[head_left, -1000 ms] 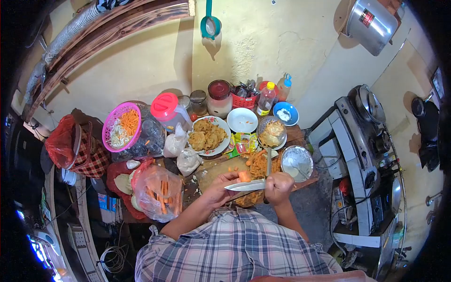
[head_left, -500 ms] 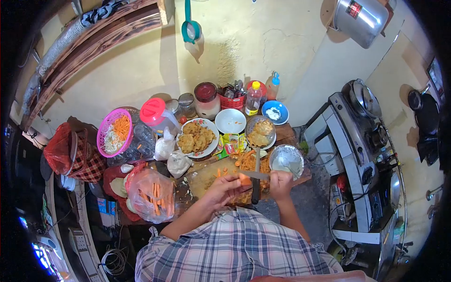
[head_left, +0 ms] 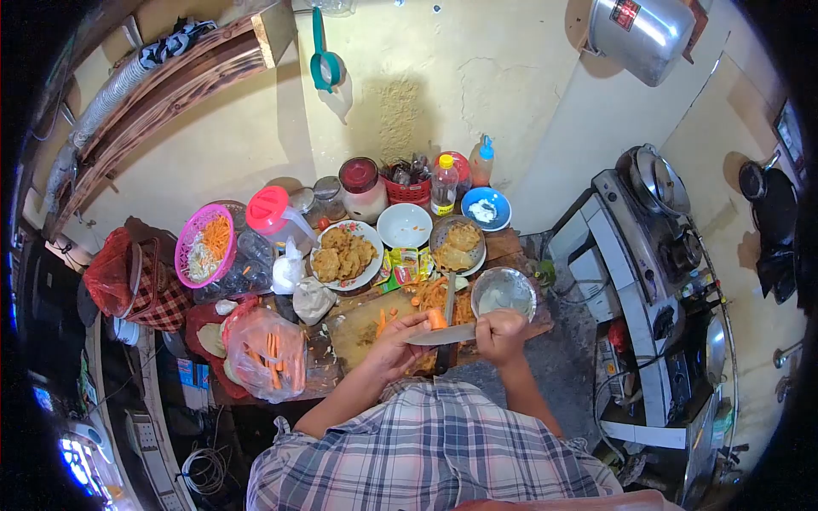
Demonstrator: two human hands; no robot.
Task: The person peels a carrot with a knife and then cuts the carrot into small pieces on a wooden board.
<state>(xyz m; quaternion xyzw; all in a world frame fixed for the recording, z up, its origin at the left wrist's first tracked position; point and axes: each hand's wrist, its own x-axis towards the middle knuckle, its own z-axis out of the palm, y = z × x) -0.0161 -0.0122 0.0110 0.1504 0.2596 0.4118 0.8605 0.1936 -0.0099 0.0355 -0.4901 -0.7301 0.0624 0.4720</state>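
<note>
Carrot is pinched in the fingertips of the left hand above a wooden cutting board, while the right hand closes in a fist around the handle of a knife. The blade points toward the left hand, just beside the orange piece; whether the two touch cannot be told. A second knife lies below, near shredded carrot. The chief risk looks to be a cut: a damp, short piece could roll in its light grip, or a hard push could carry the edge into the fingers, with no board backing the piece in midair. The lower knife could snag a dropping hand or be knocked aside. A metal bowl sits close beyond the right fist, where a wide elbow or wrist swing might tip it. Farther left are a plate of fritters and a plastic bag of carrot sticks.
</note>
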